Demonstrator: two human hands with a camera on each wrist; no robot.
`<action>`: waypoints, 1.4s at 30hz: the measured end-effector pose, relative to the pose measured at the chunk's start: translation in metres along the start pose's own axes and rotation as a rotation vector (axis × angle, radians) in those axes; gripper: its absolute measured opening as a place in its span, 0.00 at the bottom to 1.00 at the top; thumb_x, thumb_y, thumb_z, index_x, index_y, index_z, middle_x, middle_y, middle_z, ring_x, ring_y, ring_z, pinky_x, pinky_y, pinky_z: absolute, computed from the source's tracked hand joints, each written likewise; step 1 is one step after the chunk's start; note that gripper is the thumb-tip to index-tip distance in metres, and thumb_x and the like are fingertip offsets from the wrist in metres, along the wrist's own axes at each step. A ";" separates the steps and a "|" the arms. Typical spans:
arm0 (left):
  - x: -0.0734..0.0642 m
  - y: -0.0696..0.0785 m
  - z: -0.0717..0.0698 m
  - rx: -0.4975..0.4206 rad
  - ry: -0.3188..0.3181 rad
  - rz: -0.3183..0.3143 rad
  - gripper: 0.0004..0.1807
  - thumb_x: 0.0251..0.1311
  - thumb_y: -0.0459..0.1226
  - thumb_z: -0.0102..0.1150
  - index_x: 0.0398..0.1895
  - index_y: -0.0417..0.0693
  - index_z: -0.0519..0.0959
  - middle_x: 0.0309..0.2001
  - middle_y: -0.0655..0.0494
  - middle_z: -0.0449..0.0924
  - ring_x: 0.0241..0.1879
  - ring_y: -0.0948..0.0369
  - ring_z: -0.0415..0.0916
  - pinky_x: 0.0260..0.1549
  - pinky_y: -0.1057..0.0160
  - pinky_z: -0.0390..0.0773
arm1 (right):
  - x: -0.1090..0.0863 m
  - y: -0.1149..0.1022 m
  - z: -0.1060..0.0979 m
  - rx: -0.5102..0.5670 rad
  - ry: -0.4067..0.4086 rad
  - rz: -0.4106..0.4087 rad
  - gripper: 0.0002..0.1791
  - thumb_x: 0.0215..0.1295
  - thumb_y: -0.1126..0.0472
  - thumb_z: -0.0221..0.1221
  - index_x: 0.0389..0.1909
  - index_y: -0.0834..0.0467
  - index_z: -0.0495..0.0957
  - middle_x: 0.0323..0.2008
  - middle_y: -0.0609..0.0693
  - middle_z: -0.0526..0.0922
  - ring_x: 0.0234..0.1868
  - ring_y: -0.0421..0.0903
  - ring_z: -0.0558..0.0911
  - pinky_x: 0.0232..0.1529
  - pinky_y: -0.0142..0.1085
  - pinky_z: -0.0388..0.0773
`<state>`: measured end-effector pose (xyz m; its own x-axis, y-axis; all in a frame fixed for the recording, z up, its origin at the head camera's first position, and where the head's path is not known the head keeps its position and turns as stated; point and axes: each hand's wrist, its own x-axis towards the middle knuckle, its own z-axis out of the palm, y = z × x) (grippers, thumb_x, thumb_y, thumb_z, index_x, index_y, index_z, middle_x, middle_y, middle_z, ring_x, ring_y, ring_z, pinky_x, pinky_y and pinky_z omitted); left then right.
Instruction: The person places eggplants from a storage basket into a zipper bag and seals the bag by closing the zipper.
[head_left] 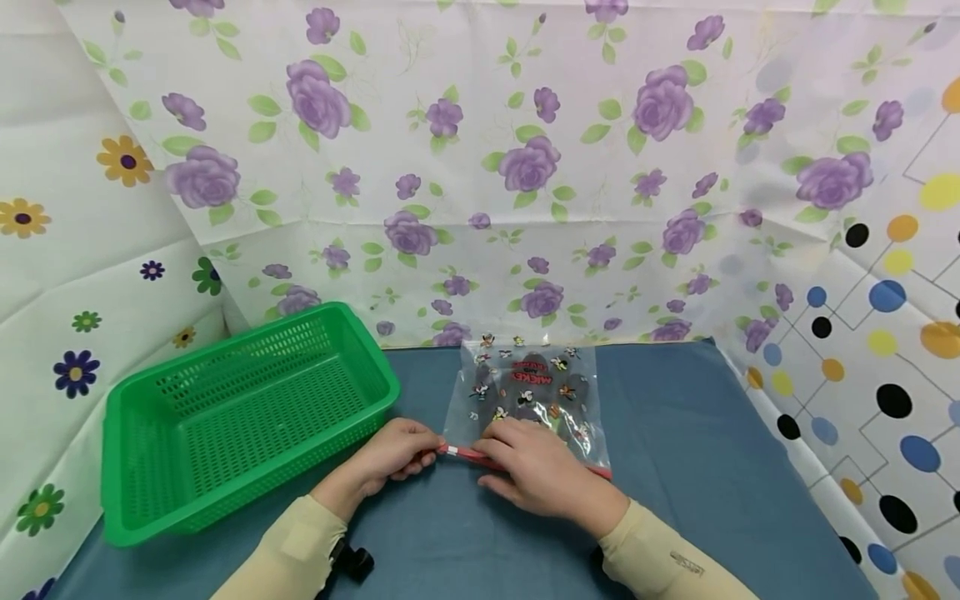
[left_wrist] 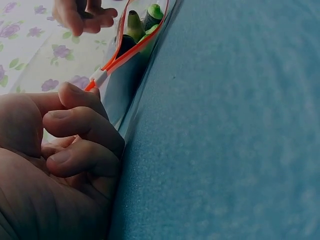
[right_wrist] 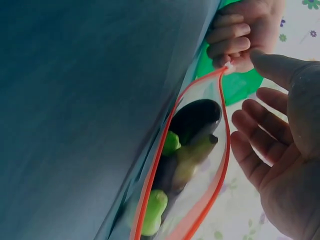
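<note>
A clear zip bag (head_left: 585, 367) with cartoon prints lies on the blue cloth, its red zip edge (head_left: 467, 452) towards me. My left hand (head_left: 397, 450) pinches the bag's left corner, beside the white slider (left_wrist: 98, 77). In the right wrist view the bag's mouth gapes, showing dark eggplants (right_wrist: 196, 120) with green caps and a yellowish-green stem end (right_wrist: 187, 162). My right hand (head_left: 536, 471) hovers over the near edge of the bag, fingers loosely bent with nothing held. From above, its fingers hide part of the zip edge.
A green plastic basket (head_left: 247, 492) with perforated sides stands to the left, close to my left hand. Blue cloth (head_left: 675, 433) covers the table. Floral sheeting (head_left: 480, 167) hangs behind, with patterned sheets at both sides.
</note>
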<state>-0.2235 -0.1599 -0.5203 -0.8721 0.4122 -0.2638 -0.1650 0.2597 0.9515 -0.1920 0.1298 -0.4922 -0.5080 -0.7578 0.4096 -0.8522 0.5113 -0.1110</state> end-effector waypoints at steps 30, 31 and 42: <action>0.001 -0.003 -0.002 -0.022 -0.057 -0.010 0.21 0.81 0.41 0.60 0.25 0.42 0.83 0.19 0.58 0.74 0.14 0.66 0.57 0.15 0.65 0.58 | 0.036 -0.001 0.028 -0.154 0.068 -0.063 0.10 0.67 0.51 0.80 0.41 0.48 0.89 0.36 0.43 0.82 0.32 0.40 0.80 0.33 0.34 0.80; 0.001 -0.003 -0.002 -0.023 -0.060 -0.010 0.21 0.81 0.41 0.60 0.25 0.42 0.83 0.19 0.58 0.74 0.14 0.66 0.57 0.15 0.65 0.58 | 0.037 -0.001 0.029 -0.154 0.071 -0.067 0.10 0.67 0.51 0.80 0.41 0.48 0.90 0.35 0.43 0.82 0.32 0.40 0.80 0.33 0.34 0.80; 0.002 -0.002 -0.004 -0.027 -0.097 0.012 0.21 0.82 0.40 0.60 0.25 0.43 0.83 0.19 0.58 0.74 0.14 0.66 0.56 0.15 0.65 0.59 | 0.042 0.000 0.033 -0.225 0.110 -0.110 0.07 0.68 0.54 0.79 0.38 0.48 0.90 0.35 0.44 0.83 0.37 0.42 0.85 0.35 0.38 0.82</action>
<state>-0.2265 -0.1637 -0.5224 -0.8253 0.4985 -0.2654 -0.1686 0.2311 0.9582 -0.2173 0.0847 -0.5054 -0.3868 -0.7712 0.5056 -0.8461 0.5149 0.1381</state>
